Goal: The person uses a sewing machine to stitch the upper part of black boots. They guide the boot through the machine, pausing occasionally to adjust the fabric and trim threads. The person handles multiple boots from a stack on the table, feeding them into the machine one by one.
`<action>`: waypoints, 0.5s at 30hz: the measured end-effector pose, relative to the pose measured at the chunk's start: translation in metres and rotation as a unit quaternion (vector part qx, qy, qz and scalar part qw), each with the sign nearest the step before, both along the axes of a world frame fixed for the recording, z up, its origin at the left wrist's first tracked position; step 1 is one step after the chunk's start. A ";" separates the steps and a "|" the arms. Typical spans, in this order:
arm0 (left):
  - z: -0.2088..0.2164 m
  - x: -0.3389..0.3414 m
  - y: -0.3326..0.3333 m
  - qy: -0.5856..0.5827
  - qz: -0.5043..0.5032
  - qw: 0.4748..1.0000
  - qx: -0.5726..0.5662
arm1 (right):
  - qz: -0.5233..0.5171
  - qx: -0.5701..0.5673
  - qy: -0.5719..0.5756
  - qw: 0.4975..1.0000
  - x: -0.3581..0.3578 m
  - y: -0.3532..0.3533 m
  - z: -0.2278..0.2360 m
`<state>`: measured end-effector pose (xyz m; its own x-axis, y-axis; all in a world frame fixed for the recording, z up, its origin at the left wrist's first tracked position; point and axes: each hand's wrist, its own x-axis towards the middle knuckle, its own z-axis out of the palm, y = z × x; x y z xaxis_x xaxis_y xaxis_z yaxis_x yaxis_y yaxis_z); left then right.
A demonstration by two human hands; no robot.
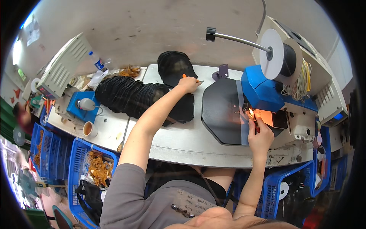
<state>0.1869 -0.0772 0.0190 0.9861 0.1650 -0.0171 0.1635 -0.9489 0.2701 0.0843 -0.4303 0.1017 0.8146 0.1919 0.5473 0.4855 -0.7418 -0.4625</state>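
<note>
My left hand (187,84) reaches over the far middle of the table, closed around orange-handled snips (198,81) whose grey tip points right. Beside it lies a black fabric piece (173,65) with a pale worn-looking patch. My right hand (260,138) is closed by the needle area of the blue sewing machine (262,87). A small red object (258,129) shows between its fingers, mostly hidden. Just above the fingertips is a bright orange glow (251,113). A black flat panel with a grey strip (221,112) lies under the machine head, left of that hand.
A long row of stacked black pieces (127,95) covers the table's left side. A paper cup (90,129) stands near the front left edge. A thread spool (271,51) hangs above the machine. Blue baskets (76,179) sit below the table on both sides. A dark phone (280,119) lies right.
</note>
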 end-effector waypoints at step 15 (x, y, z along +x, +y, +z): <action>0.104 -0.118 -0.128 -0.269 -0.242 0.932 0.016 | 0.071 0.061 0.030 0.995 -0.008 -0.010 0.017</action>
